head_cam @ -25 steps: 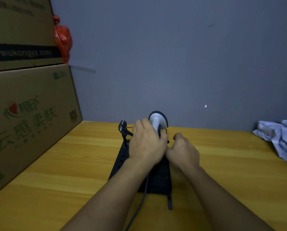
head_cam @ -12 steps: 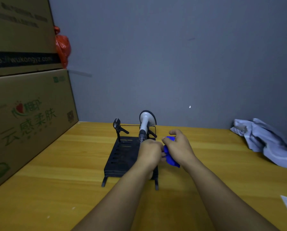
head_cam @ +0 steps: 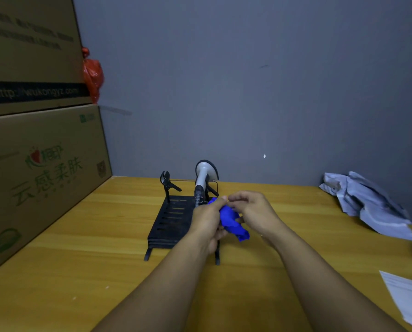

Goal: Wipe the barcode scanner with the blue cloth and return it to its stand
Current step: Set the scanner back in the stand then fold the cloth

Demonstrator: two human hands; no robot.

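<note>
The white and black barcode scanner stands upright at the right rear of the black slatted stand on the wooden table. Just in front of it, a crumpled blue cloth is held between both hands. My left hand grips the cloth's left side and hides the foot of the scanner's handle. My right hand pinches the cloth from the right, its fingertips meeting the left hand's above the cloth. Neither hand is on the scanner's head.
Stacked cardboard boxes wall off the left side, with a red plastic bag behind them. A grey wall stands close behind the stand. Crumpled grey cloth lies at the right and a paper sheet near the right edge.
My left hand came off the scanner's head and dropped to the front of the stand. The blue cloth has come into view, and both hands have closed on it.
</note>
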